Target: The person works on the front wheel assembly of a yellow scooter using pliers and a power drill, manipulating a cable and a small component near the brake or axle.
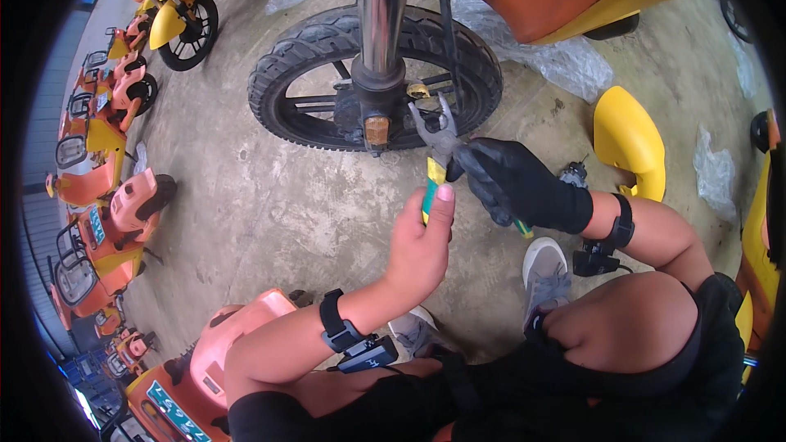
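Note:
Pliers [443, 144] with green-and-yellow handles are held in both hands, their jaws spread apart and pointing toward the wheel. My bare left hand [422, 241] is closed around one handle, thumb lying along it. A black glove covers my right hand [524, 184], which grips beside the pivot; the end of the other handle shows below its fingers. Just beyond the jaws stands a black spoked wheel [282, 133] with a knobbly tyre. A shiny fork leg [381, 12] runs down to its hub. An orange-brown block [377, 131] sits at the fork's lower end.
A yellow curved fender [630, 143] lies on the concrete floor to the right. Clear plastic wrapping [565, 65] lies behind the wheel. Orange-and-yellow scooters [115, 221] line the left side. A black cable [448, 24] hangs beside the fork. My shoes [546, 266] are close below.

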Available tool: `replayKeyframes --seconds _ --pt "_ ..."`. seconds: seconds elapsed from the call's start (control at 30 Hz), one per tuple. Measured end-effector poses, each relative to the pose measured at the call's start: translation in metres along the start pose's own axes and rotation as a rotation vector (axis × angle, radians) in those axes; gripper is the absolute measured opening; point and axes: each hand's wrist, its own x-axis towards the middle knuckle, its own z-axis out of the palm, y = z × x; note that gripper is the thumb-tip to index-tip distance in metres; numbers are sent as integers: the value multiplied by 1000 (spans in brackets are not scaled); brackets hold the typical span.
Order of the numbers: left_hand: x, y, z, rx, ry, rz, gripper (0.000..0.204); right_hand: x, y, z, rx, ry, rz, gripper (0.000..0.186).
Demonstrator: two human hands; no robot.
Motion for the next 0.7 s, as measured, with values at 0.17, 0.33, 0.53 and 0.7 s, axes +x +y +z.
replayKeyframes --seconds 0.17,0.33,0.53,0.7 --pt "13 13 2 -57 5 -31 41 13 -11 -6 65 5 90 33" --pt "13 23 -1 -104 -44 -70 40 16 9 -8 101 -74 -142 31" --pt "13 34 0 -99 -44 -38 41 10 -14 12 197 41 28 24" --pt "13 26 -10 -60 -70 -49 42 9 -10 9 218 15 57 26"
